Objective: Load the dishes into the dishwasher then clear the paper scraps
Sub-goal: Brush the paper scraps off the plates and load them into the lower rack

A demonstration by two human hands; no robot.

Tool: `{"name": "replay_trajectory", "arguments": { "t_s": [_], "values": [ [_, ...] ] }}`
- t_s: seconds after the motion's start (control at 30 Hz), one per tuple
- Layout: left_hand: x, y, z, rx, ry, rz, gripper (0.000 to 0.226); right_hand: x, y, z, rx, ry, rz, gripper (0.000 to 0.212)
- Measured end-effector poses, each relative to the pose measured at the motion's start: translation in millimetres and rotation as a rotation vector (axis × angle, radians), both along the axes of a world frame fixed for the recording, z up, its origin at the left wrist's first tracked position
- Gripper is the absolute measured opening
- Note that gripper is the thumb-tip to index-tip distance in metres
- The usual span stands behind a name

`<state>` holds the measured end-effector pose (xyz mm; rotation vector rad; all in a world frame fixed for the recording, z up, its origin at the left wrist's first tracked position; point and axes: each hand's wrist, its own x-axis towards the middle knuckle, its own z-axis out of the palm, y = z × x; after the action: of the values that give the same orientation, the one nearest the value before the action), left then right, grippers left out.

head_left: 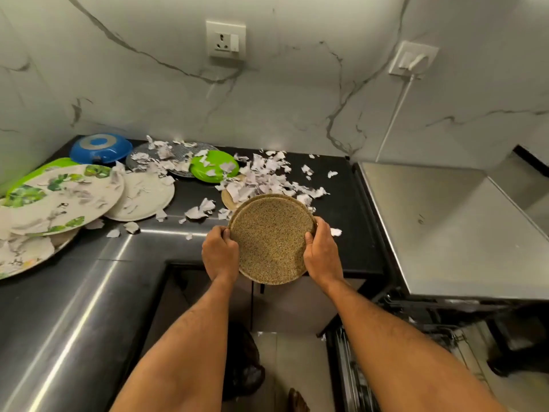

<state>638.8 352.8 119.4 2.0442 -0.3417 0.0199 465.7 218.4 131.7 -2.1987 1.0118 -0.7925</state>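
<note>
Above counter edge (pixel 166 231) | speckled plates (pixel 270 236) between both hands | left hand (pixel 220 254), right hand (pixel 322 253) fingers clasp opposite rims

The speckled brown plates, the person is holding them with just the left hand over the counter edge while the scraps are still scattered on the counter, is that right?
Not quite: both hands hold them. In the head view the left hand grips the left rim of the speckled brown plates and the right hand grips the right rim. The rest stands: they are over the counter edge, and the paper scraps remain scattered.
</note>
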Motion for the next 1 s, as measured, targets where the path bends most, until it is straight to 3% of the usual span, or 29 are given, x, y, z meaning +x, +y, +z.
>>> {"name": "replay_trajectory", "arguments": {
  "t_s": [0.3,0.6,0.7,1.0],
  "values": [
    [-128,7,-68,0.124,0.015,-0.077,0.016,-125,14,-53,0.037,0.154,-0.077,0.038],
    [-289,-33,-164,0.319,0.134,-0.248,0.021,-310,3,-143,0.18,0.306,-0.168,0.039],
    [-349,-55,-195,0.373,0.154,-0.382,0.023,-380,-5,-174,0.204,0.351,-0.223,0.045],
    [-511,-133,-278,0.511,0.071,-0.789,0.015,-568,-5,-263,0.337,0.317,-0.512,0.034]
  ]
}}
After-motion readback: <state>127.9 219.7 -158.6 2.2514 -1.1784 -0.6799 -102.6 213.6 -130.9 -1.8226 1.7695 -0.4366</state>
